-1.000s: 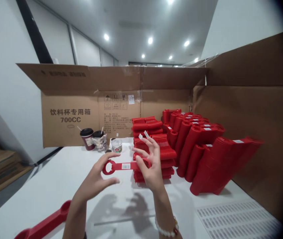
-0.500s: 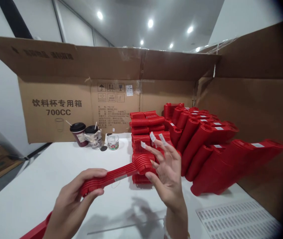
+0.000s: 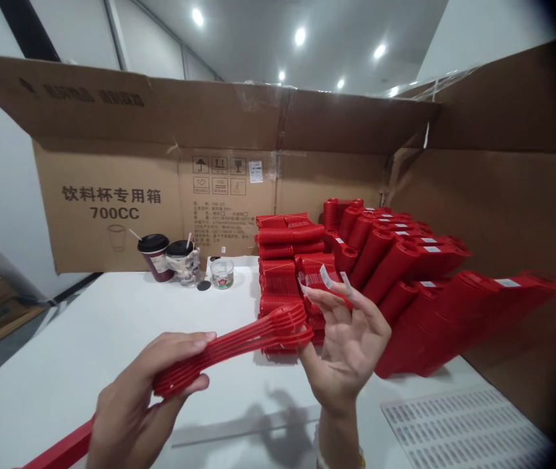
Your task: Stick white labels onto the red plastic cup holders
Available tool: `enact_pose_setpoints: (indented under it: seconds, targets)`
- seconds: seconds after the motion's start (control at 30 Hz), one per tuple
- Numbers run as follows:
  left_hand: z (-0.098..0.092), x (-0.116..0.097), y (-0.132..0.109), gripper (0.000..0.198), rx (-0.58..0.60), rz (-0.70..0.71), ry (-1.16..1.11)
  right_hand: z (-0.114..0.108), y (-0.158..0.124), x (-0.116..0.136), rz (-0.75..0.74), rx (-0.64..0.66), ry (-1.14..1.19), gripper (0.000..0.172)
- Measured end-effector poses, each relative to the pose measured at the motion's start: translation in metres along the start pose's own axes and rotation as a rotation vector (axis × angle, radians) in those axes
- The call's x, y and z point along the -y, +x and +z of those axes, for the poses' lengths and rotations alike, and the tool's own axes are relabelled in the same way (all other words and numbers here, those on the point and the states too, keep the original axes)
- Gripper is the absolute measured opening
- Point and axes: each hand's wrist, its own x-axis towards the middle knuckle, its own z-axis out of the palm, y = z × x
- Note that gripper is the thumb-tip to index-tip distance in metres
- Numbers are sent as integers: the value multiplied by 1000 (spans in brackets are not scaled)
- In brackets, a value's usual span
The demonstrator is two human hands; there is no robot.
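My left hand [image 3: 146, 384] is closed around the near end of a small stack of nested red plastic pieces [image 3: 239, 340], long with rounded ends. The stack tilts up to the right above the white table. At its far end, the thumb and index finger of my right hand [image 3: 346, 352] grip the end of the lowest piece, which is spread slightly from the others. My other right fingers are raised, with small white labels [image 3: 325, 277] on their tips. Another long red piece [image 3: 60, 448] shows beneath my left wrist, and I cannot tell what holds it.
Piled red plastic bundles [image 3: 282, 273] stand behind my right hand, and labelled red bundles [image 3: 395, 260] lean to the right. A label sheet [image 3: 458, 423] lies at front right. Lidded cups [image 3: 155, 260] and a clear tub [image 3: 222, 273] stand at the back before cardboard walls [image 3: 112, 163].
My right hand has moved right and its raised fingers have curled a little. The stack has turned in my left hand, and its lowest piece now parts from the rest at the far end.
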Motion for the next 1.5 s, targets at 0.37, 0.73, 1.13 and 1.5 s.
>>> enact_pose_setpoints:
  seconds: [0.37,0.73,1.13,1.5]
  targets:
    - [-1,4,2,27,6,-2,41,-2,-3,-6,35,0,-135,64]
    - [-1,11,4,25,-12,-27,121,1,-2,-5,-57,-83,-203,70]
    - [6,6,8,23,4,42,91,-4,-1,4,-164,81,-247,68]
    - [6,6,15,31,217,174,167,-7,3,8,-227,193,-653,66]
